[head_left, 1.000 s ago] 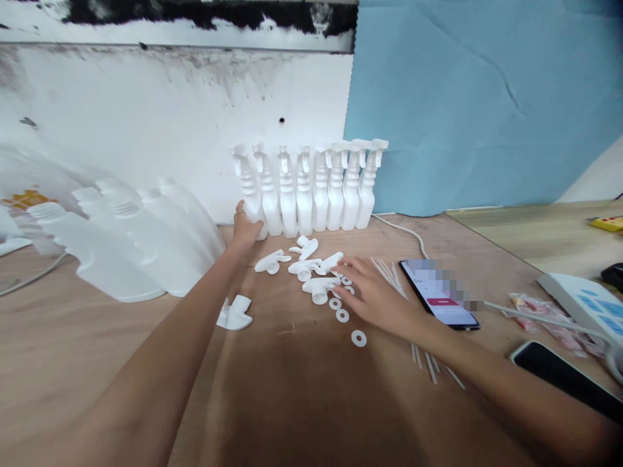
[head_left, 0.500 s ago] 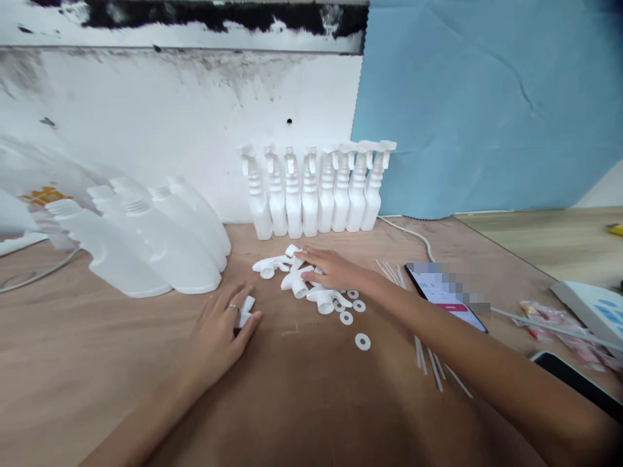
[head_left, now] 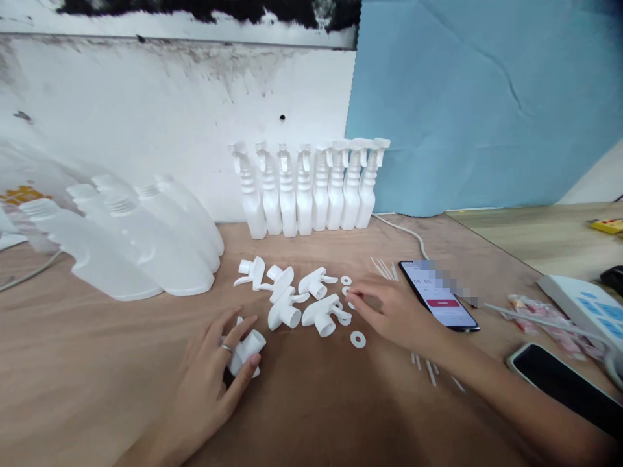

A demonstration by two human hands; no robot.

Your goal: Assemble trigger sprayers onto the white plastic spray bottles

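Note:
My left hand (head_left: 219,366) curls around a white spray head (head_left: 247,351) low on the table, its round collar showing between thumb and fingers. My right hand (head_left: 389,308) has thumb and forefinger pinched together over the small white ring washers (head_left: 346,281); what is between the fingertips is too small to make out. One washer (head_left: 357,339) lies apart, nearer to me. Between the hands lie several loose white spray heads (head_left: 321,316). Thin white tubes (head_left: 431,373) rest partly under my right forearm.
Several white bottles with spray heads (head_left: 288,207) stand upright by the wall. Open white bottles (head_left: 121,253) cluster at the left. To the right are a lit phone (head_left: 440,299), a dark phone (head_left: 559,383), a cable, pink packets (head_left: 549,324) and a white device (head_left: 584,298).
My right hand has moved right, off the loose spray heads to the washers. The spray heads now lie more spread out. My left hand has come nearer with a spray head under its fingers.

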